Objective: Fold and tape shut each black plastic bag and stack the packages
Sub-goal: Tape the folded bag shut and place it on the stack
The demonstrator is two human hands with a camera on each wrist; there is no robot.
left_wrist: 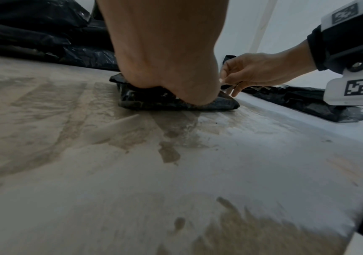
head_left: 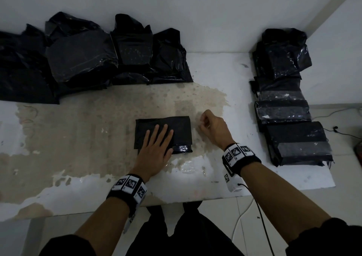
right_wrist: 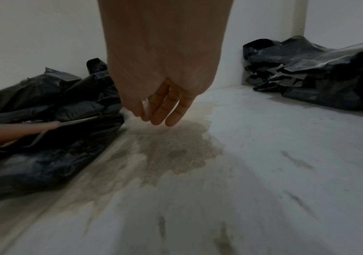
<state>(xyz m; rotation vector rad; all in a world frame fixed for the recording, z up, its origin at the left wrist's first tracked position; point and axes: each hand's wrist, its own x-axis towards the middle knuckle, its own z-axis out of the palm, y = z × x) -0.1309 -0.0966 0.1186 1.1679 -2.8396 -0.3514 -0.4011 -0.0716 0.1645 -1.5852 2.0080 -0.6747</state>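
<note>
Head view, centre of frame: folded black bag on the worn table, pinned by left hand, fingers straight and flat. Likely to spring open if pressure lifts before taping. Just right, right hand loosely curled, apparently holding nothing; tape not visible.

A folded black plastic bag lay flat at the table's centre, a neat rectangle with a glossy band along its 6 o'clock edge. A loose heap of unfolded black bags slumped against the wall at 10 o'clock. Taped packages lay overlapping in a row at 3 o'clock.
</note>
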